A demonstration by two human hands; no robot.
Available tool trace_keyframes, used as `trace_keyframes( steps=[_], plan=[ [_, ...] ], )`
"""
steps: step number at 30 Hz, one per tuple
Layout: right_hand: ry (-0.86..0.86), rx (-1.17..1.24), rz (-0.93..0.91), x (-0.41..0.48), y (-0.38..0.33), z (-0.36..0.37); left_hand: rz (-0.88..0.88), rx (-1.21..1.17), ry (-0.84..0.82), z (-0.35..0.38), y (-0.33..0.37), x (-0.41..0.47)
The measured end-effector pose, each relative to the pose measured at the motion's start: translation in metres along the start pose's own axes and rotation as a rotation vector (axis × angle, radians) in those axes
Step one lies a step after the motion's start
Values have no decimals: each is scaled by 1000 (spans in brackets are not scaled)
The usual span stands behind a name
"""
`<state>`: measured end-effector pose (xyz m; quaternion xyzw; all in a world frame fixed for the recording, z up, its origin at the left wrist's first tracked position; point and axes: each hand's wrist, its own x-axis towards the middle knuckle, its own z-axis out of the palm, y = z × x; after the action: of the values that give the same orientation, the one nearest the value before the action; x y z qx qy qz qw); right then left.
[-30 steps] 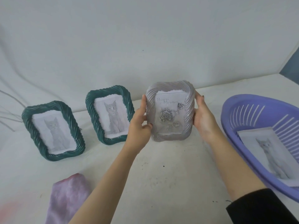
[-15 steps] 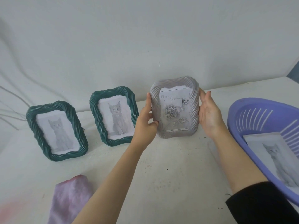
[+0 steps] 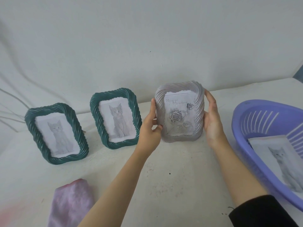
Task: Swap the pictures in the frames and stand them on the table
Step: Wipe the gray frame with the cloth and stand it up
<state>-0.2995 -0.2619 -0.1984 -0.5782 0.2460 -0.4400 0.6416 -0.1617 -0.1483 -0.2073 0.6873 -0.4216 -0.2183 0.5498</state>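
A pale grey twisted-rim frame (image 3: 179, 112) with a rose picture stands upright near the table's back. My left hand (image 3: 150, 128) grips its left edge, thumb on the front. My right hand (image 3: 212, 122) holds its right edge, fingers curled behind. Whether its bottom touches the table I cannot tell. Two dark green frames with cat pictures stand to the left: one at the middle (image 3: 115, 117), one further left (image 3: 56, 134). A loose cat picture (image 3: 285, 163) lies in the purple basket (image 3: 246, 128) on the right.
A pink cloth (image 3: 72, 205) lies at the front left on the white table (image 3: 172, 177). A white draped backdrop rises behind the frames. The basket's rim stands close to my right forearm.
Both hands have carried the grey frame a little away from me, toward the back of the table, beside the middle green frame. The green frames have not moved.
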Motion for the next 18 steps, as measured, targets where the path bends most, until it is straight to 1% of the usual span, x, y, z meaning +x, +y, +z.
trace_keyframes(
  steps=[4,12,15,18],
  plan=[
    [13,-67,-81,-9,11,-2,15,-7,31,2,-4,-5],
    [-21,-129,-34,-18,13,-5,19,27,42,4,-8,-16],
    [-40,-219,-26,-23,9,-5,16,48,44,4,-8,-19],
    [-36,-345,-66,-34,-2,-4,5,49,41,5,-9,-25]
  ],
)
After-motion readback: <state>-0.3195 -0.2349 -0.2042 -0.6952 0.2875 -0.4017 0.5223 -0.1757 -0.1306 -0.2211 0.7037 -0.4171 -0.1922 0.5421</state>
